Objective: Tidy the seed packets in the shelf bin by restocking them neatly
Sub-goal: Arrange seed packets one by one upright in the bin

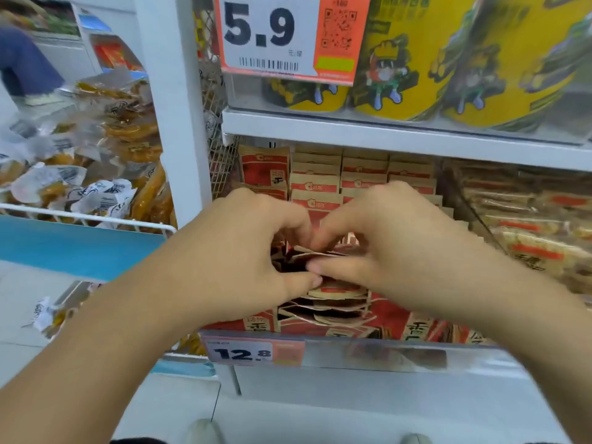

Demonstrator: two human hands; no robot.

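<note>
White shelf (pixel 384 133), seed packets (pixel 336 302) binned; store aisle.

A: State the condition of the seed packets (pixel 315 187).

B: Brown paper with red labels. Behind the shelf bin's clear front lip (pixel 368 349), rear packets stand upright in orderly rows.

A: And the front stock?

B: A loose packet bundle (pixel 333 299) lies just behind that lip, fanned and tilted, edges misaligned.

The white shelf (pixel 400 136) bears yellow tubs (pixel 413 56); the shelf bin (pixel 352 350) below holds red-and-tan seed packets (pixel 315 184).
</note>
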